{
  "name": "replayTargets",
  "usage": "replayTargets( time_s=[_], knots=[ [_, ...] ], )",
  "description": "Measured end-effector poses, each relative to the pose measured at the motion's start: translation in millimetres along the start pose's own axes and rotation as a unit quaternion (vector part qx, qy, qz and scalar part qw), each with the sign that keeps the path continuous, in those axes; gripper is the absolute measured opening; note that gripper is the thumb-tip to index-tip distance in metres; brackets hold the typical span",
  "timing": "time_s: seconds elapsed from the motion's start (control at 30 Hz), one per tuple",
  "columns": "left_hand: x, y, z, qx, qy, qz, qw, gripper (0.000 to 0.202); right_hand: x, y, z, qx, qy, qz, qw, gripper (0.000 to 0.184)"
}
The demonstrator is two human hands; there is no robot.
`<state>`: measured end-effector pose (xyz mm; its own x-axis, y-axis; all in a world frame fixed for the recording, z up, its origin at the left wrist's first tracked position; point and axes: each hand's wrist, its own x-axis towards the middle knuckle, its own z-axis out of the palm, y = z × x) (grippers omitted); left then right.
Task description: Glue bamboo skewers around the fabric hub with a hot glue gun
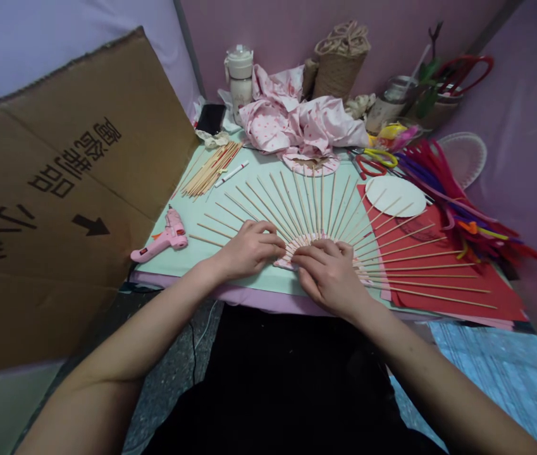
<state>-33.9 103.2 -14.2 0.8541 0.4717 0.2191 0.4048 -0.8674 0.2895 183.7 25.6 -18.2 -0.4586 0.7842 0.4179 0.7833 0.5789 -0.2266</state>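
A fan of thin wooden sticks [325, 208] radiates from a small pink hub [299, 243] near the table's front edge. My left hand [249, 248] rests on the hub's left side, fingers curled and pressing the stick ends. My right hand [327, 273] lies on the hub's right side, fingers together, pressing down on the sticks there. The hub is mostly hidden under both hands.
A pink glue gun [161, 240] lies at the left. A bundle of spare sticks [211, 169] and a white pen [233, 173] lie behind. A white paper disc [395, 196], red paper [439, 278], pipe cleaners [443, 189], scissors [376, 161], pink cloth [296, 123] and a cardboard sheet [59, 189] surround them.
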Motion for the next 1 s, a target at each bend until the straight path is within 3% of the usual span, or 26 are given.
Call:
replayTargets(
  time_s=[0.43,0.7,0.9,1.0],
  knots=[
    [5.5,-1.9,-3.2,0.001,-0.009,0.015,1.0,0.027,6.8,0.1,1.4,0.002,0.023,-0.016,1.0,0.012],
    [6.3,-4.0,-3.0,0.003,-0.004,0.023,1.0,0.028,1.2,10.0,-13.5,-0.014,0.139,0.064,0.988,0.015],
    [10.7,-1.9,-4.6,0.023,-0.019,0.047,0.998,0.026,-14.0,7.0,-5.6,-0.013,0.092,0.057,0.994,0.01],
    [12.2,-0.7,-8.4,0.018,-0.018,0.019,0.999,0.024,-16.4,4.7,-0.4,-0.008,0.082,0.065,0.994,0.01]
  ],
)
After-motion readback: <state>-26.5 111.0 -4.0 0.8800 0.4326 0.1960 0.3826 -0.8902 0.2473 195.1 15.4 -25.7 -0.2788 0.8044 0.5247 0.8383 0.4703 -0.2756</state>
